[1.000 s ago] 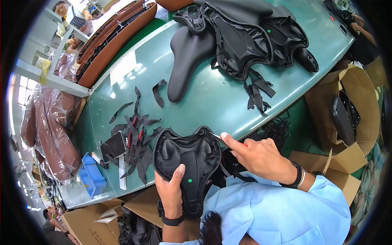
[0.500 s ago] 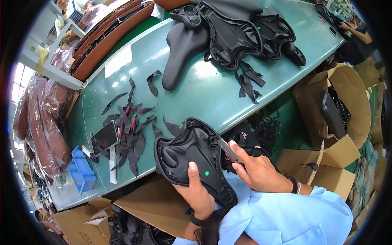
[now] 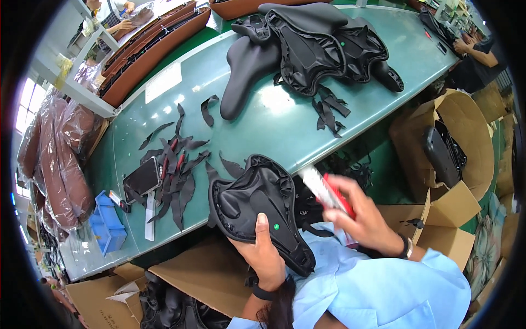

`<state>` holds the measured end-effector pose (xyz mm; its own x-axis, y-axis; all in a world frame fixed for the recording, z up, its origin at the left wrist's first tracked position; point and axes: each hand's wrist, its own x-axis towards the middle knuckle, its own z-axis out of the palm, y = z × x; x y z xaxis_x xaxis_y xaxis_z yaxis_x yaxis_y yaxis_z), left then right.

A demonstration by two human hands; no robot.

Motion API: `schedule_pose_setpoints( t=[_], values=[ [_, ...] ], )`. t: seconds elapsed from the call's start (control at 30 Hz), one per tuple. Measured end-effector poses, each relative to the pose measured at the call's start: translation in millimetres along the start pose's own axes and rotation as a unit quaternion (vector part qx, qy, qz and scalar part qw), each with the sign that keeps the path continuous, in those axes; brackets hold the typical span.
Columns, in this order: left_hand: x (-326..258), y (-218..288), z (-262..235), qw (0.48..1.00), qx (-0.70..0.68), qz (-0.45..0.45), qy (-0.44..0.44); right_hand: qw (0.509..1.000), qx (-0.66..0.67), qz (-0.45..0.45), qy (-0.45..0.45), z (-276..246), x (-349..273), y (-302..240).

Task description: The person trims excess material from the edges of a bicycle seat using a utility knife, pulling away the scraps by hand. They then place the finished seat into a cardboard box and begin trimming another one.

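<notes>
Left hand [image 3: 263, 255]: saddle [image 3: 249, 205] gripped, thumb uppermost.
Red-handled tool [image 3: 340, 197] is held by right hand [image 3: 366, 218], pointed toward ten o'clock.

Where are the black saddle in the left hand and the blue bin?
Black saddle [image 3: 256, 200]: head view, on the middle of its hollow underside.
Blue bin [image 3: 113, 243]: head view, on its lower wall.
</notes>
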<state>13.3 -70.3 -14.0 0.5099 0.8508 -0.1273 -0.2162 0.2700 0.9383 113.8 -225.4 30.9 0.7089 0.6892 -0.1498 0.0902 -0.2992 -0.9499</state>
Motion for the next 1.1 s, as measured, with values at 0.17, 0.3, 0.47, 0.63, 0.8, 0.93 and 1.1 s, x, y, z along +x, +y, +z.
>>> schedule_pose_setpoints(
  t=[0.17, 0.3, 0.47, 0.63, 0.8, 0.93, 1.1],
  values=[
    [9.0, 7.3, -6.2, 0.997, 0.067, 0.02, -0.02, 0.965, -0.148, -0.214, 0.025, 33.9, 72.2, 21.8],
    [36.9, 22.5, -20.4, 0.99, 0.135, 0.028, -0.038, 0.902, -0.246, -0.304, 0.181, 24.9, 101.4, 25.4],
    [99.9, 65.5, -48.2, 0.923, 0.201, -0.075, -0.319, 0.845, -0.292, -0.187, 0.407, -70.2, 139.9, 32.1],
    [158.6, 81.6, -19.9, 0.841, 0.351, -0.131, -0.391, 0.906, -0.196, -0.147, 0.346, -67.2, 124.3, 5.9],
    [114.4, 67.5, 35.9, 0.682, 0.562, 0.327, -0.333, 0.98, -0.007, -0.126, 0.154, -41.8, 92.7, -21.7],
    [115.6, 16.8, 41.7, 0.687, 0.532, 0.382, -0.314, 0.967, 0.046, -0.211, -0.133, -9.1, 81.2, -35.6],
    [114.9, 39.3, 26.2, 0.789, 0.451, 0.241, -0.341, 0.928, -0.159, -0.337, -0.023, -45.3, 102.7, 4.5]
  ],
)
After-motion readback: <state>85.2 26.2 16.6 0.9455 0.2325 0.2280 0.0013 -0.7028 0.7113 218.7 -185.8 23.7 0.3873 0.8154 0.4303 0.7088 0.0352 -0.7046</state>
